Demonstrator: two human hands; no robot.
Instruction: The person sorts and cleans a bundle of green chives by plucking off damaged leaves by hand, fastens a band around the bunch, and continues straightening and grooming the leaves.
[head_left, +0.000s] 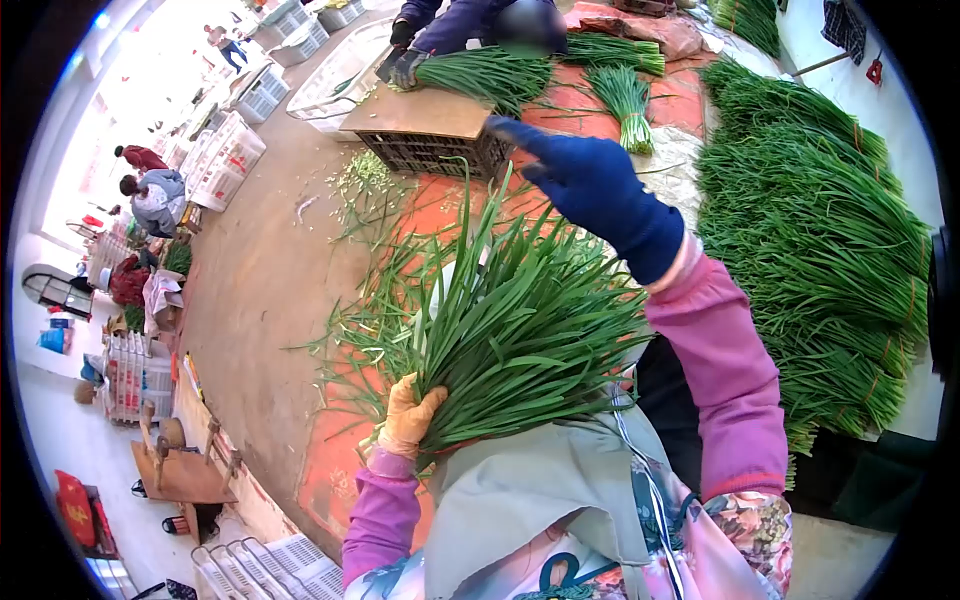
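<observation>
A large bunch of green garlic chives [520,340] lies across my lap, its leaves fanned up and to the right. My left hand [408,415], in a yellow-orange glove, is closed around the bunch at its lower left end. My right hand [605,190], in a dark blue glove, is raised above the leaves with its fingers stretched to the left and apart. Nothing shows in it. A grey apron [540,490] covers my lap under the bunch. Loose leaves and trimmings [370,330] are strewn on the orange sheet [335,450] beside my left hand.
A big pile of tied chives [810,260] lies along the right wall. Ahead, a person's gloved hand [408,70] touches chives [485,75] on a board-topped black crate [430,145]. White crates [225,160] and other people [155,190] are at left, near a wooden stool [185,465].
</observation>
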